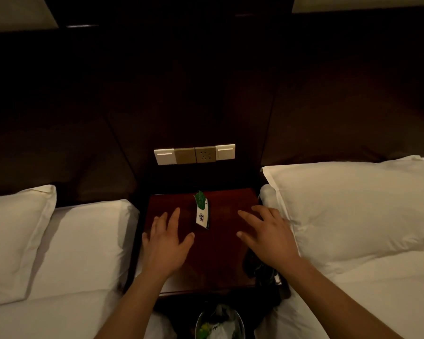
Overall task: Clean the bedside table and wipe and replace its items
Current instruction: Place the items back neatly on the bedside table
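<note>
**Two spread hands above a bedside counter**

Both hands hover low over the dark red-brown polished wooden bedside counter (220, 255), which sits between two beds made up in white linen. The left hand (168, 243) is palm down with fingers straight and fanned, holding nothing, over the counter's left half. The right hand (267, 234) is likewise flat and spread, empty, over the right half near the edge of the right bed. Whether either palm touches the wood cannot be told.

Between the hands, toward the back of the counter, lies a small white rectangular card with a green leaf-shaped top (202, 212); it is just beside the left fingertips and clear of both hands. A dark, shapeless item (252, 264) lies at the counter's right front corner, partly under the right wrist; it is too dim to identify.

On the dark headboard behind is a cream and gold switch-and-socket panel (194, 154). A plump white pillow (12, 236) rests on the left bed and another white pillow (353, 204) on the right. Below the counter's front edge is a round metal bin (219, 321) with a lining bag.
</note>
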### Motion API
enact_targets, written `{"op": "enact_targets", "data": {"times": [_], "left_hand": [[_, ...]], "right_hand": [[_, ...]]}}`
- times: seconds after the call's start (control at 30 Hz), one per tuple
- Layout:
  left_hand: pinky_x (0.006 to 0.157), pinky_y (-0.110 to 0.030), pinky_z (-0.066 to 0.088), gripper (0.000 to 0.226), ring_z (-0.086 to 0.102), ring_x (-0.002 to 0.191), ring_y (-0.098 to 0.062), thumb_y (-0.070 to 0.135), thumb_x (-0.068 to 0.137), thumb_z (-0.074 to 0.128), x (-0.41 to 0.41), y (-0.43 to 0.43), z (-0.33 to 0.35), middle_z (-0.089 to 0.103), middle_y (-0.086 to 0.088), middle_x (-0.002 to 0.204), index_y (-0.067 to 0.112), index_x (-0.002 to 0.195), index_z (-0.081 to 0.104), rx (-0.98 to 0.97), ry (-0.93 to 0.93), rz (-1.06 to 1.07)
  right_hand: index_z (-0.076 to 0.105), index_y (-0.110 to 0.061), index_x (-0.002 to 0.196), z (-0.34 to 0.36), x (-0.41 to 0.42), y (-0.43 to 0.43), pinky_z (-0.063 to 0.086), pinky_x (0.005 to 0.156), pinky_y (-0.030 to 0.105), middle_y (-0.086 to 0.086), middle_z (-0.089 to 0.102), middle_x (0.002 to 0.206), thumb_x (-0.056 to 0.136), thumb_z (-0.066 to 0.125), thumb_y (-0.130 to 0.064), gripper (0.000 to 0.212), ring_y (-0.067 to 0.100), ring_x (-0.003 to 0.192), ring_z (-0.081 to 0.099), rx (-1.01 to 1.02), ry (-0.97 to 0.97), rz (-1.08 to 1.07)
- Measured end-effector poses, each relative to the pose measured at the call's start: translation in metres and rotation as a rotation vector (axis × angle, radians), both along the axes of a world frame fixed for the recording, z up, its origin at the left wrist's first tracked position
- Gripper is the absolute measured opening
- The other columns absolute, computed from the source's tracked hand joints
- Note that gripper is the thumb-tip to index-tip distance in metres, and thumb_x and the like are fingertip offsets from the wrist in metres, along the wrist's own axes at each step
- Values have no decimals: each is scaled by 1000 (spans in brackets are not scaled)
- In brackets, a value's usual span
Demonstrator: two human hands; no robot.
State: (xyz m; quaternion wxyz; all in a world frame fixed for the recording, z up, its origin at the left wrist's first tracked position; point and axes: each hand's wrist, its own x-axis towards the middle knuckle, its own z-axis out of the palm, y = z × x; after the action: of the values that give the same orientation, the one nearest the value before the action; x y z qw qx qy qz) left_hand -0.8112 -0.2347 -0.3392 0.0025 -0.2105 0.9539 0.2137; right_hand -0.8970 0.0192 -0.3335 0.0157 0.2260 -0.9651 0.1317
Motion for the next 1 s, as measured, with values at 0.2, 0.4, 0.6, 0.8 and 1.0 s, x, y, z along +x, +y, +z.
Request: {"op": "enact_targets", "data": {"times": [0.2, 0.4, 0.6, 0.8, 1.0], "left_hand": [[119, -60, 15, 78, 8, 153, -26, 62, 91, 43, 28, -23, 16, 16, -5, 165, 36, 156, 10, -25, 3, -45], [118, -60, 12, 79, 6, 153, -24, 64, 91, 39, 63, -52, 35, 13, -6, 165, 37, 157, 5, -72, 5, -66], [118, -60, 11, 78, 5, 153, -25, 62, 91, 39, 122, -72, 39, 15, -7, 165, 37, 156, 6, -57, 4, 35], [119, -60, 10, 76, 2, 154, -26, 61, 93, 36, 179, -88, 37, 11, -7, 166, 36, 157, 3, -92, -35, 229], [120, -59, 7, 77, -1, 154, -25, 65, 92, 35, 247, -78, 34, 8, -5, 167, 37, 156, 1, -81, -84, 479]], "right_hand": [[44, -43, 139, 21, 27, -28, 48, 88, 39, -3, 51, 137, 84, 45, -67, 60, 23, 123, 46, 1, 37, -11], [41, -43, 142, 37, 63, -60, 46, 91, 37, -5, 49, 139, 86, 47, -67, 61, 22, 124, 44, 6, 41, -4], [35, -43, 143, 48, 93, -101, 44, 91, 36, -6, 47, 139, 87, 40, -69, 62, 21, 125, 42, 14, 37, 139], [35, -44, 144, 51, 111, -148, 43, 97, 36, -7, 47, 140, 88, 42, -67, 61, 18, 127, 41, -19, 29, 334], [37, -43, 142, 42, 140, -186, 44, 93, 36, -7, 50, 136, 86, 40, -65, 60, 20, 122, 43, 5, 4, 581]]}}
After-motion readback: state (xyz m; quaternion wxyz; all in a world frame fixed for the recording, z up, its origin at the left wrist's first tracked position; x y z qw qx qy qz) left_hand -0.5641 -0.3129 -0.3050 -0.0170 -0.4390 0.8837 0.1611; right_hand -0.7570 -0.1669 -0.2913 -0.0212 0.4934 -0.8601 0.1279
